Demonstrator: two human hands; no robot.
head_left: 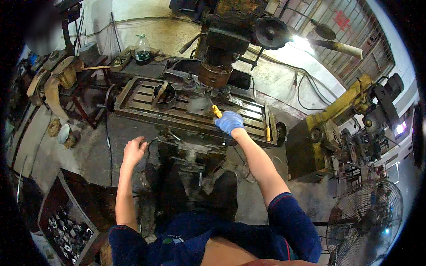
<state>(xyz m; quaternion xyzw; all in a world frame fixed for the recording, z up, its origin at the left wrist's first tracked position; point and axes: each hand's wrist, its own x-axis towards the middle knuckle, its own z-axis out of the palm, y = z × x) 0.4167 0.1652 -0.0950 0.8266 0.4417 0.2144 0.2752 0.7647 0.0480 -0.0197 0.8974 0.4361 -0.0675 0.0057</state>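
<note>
My right hand (230, 122), in a blue glove, is closed around a yellow-handled tool (216, 111) over the milling machine's slotted table (177, 116). The tool's thin shaft points up toward the spindle head (216, 73); its tip is too small to make out. My bare left hand (135, 150) hangs in front of the table, fingers loosely bent and apart, with nothing visible in it. A dark lever is close beside it. On the table's left part sits a round metal bowl (167, 98) with a brush-like handle across it.
Another yellow-handled tool (268, 133) lies at the table's right end. A bin of small metal pieces (71, 235) stands lower left, a caged fan (366, 217) lower right. A yellow machine (317, 146) is on the right. A plastic bottle (142, 51) stands behind the table.
</note>
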